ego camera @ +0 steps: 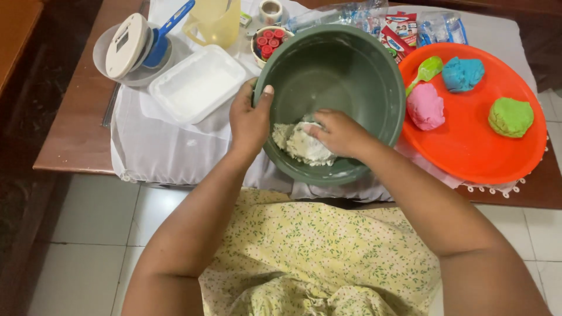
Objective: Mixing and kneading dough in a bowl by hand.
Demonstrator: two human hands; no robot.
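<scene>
Green plastic bowl [351,76] on the cloth-covered table [76,129], gripped at its near-left rim by the left hand [250,120], thumb hooked over the edge. Right hand [338,133] inside, fingers curled down onto the crumbly white dough lump [298,145] at the bowl bottom. Orange tray [468,146] just right with pink dough ball [425,106], blue dough ball [462,74], green dough ball [510,117] and a green spoon [426,71]; empty white tub [198,83] to the left.

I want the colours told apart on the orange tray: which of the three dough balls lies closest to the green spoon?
The pink dough ball: it lies just below the green spoon. The blue ball sits a little farther right, and the green ball lies farthest off.
</scene>
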